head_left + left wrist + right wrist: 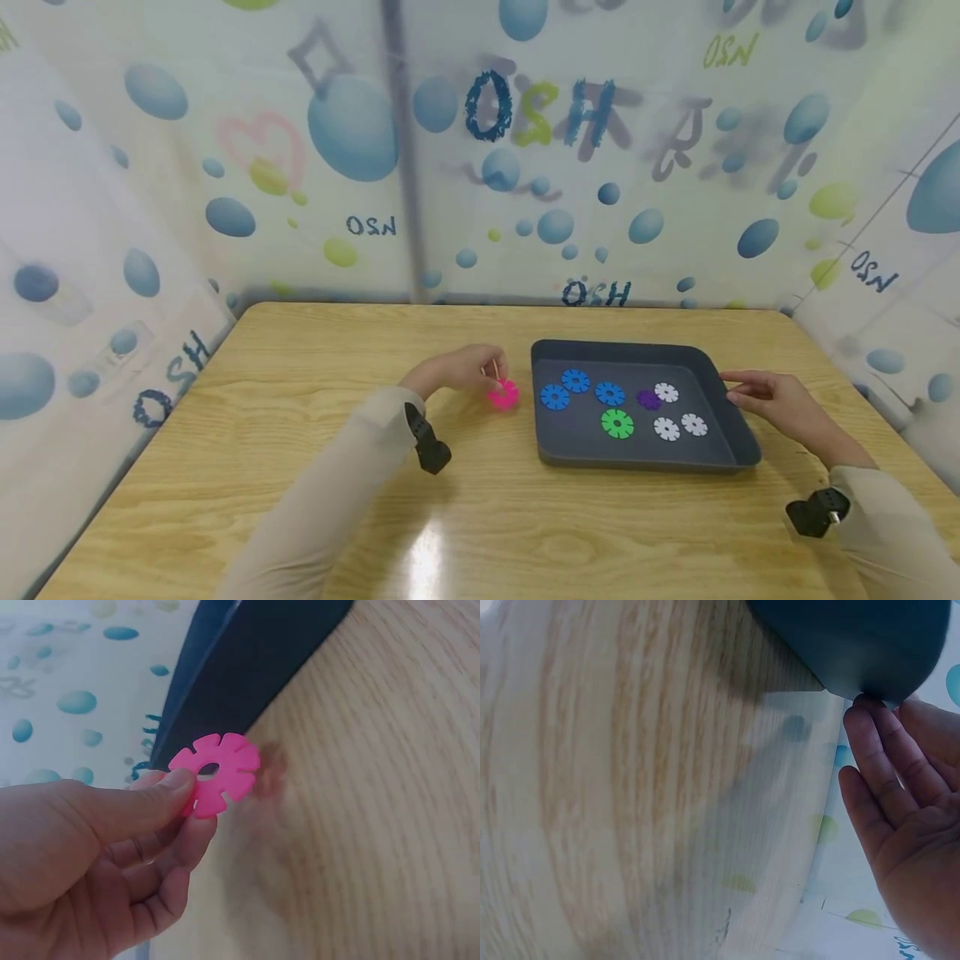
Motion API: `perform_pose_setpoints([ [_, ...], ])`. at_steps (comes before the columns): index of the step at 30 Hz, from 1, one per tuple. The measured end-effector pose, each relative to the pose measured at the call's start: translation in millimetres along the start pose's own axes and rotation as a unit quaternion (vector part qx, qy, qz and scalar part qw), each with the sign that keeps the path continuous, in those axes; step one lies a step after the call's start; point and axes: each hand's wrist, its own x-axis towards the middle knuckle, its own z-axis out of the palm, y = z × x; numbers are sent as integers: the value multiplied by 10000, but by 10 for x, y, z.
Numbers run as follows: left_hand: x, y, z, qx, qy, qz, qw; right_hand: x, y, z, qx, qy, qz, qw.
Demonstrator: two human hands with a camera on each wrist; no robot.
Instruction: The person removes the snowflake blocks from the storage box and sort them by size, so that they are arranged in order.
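My left hand (468, 369) pinches a pink notched disc (232, 772) between thumb and fingers. The disc is held a little left of a dark grey tray (585, 460), apart from it. My right hand (772, 404) touches the tray's right side with its fingertips. In the right wrist view its fingers are fairly straight against the tray's outer wall (870, 645), and the thumb is partly hidden. Inside the tray lie three blue discs (610, 393), a green disc (617, 423), a purple disc (647, 400) and three white discs (667, 429). One white disc overlaps the purple one.
The tray stands on a wooden table (480, 533), right of its middle. A patterned curtain (480, 242) hangs behind the table's far edge and along both sides. Each wrist carries a black strapped device (431, 446).
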Motion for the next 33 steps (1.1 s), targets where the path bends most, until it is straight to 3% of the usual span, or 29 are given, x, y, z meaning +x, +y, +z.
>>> perform_pose_setpoints([
  [7, 36, -112, 98, -303, 166, -154, 9993, -4, -4, 6, -31, 38, -45, 10000],
  [18, 121, -142, 199, -449, 671, -439, 9958, -13, -7, 4, -43, 50, -45, 10000],
  [33, 138, -106, 210, -435, 591, -753, 9945, -16, 5, 22, -34, 82, -5, 10000],
])
